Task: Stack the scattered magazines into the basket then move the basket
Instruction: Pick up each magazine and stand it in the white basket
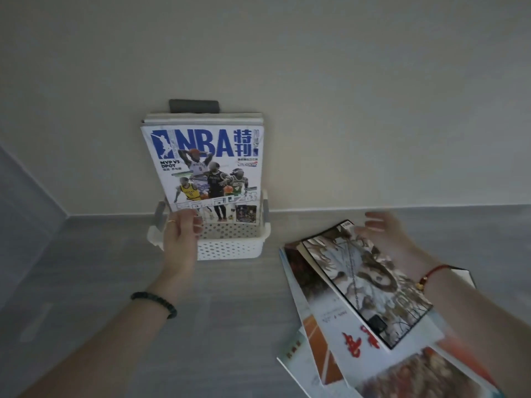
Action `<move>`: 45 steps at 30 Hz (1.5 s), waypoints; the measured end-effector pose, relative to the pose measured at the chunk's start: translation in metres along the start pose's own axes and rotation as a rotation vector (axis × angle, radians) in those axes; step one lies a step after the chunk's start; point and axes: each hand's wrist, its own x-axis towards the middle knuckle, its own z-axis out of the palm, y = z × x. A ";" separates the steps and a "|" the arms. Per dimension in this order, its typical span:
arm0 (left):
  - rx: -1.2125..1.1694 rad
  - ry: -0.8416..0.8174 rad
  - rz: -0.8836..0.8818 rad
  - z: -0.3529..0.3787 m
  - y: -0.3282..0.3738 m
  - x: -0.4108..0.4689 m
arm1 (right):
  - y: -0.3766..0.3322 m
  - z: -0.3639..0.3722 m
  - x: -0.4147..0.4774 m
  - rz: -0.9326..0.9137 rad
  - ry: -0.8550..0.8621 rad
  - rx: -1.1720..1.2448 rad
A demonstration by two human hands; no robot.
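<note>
- Left hand (184, 231) is gripping the lower left corner of an NBA magazine (205, 168), standing upright in a white basket (230, 245) against the wall (316, 81).
- More magazines are standing behind it.
- Right hand (379, 228), fingers spread, is hovering over a loose pile (359, 305) lying on the grey floor (230, 326).

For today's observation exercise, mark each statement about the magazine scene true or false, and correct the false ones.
1. The left hand grips the NBA magazine at its lower corner. True.
2. The white basket is solid-walled. False: its walls are perforated.
3. The right hand clutches a magazine. False: it is open above the loose pile.
4. The NBA magazine stands upright in the basket. True.
5. The floor pile lies left of the basket. False: right.
</note>
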 end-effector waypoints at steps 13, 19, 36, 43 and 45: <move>-0.010 -0.418 -0.746 0.142 -0.056 -0.164 | 0.158 -0.081 -0.030 0.169 -0.021 -0.511; 0.037 -0.336 -0.744 0.169 -0.073 -0.190 | 0.155 -0.081 -0.017 0.222 0.004 -0.514; 0.651 -0.231 0.436 0.138 0.035 -0.146 | -0.048 -0.109 -0.072 -0.820 -0.101 0.053; 0.252 -0.313 0.106 0.094 0.044 -0.119 | -0.091 -0.058 -0.083 -0.949 0.101 -0.195; 0.210 -0.244 0.070 0.077 0.041 -0.110 | -0.083 -0.045 -0.074 -0.859 0.230 -0.431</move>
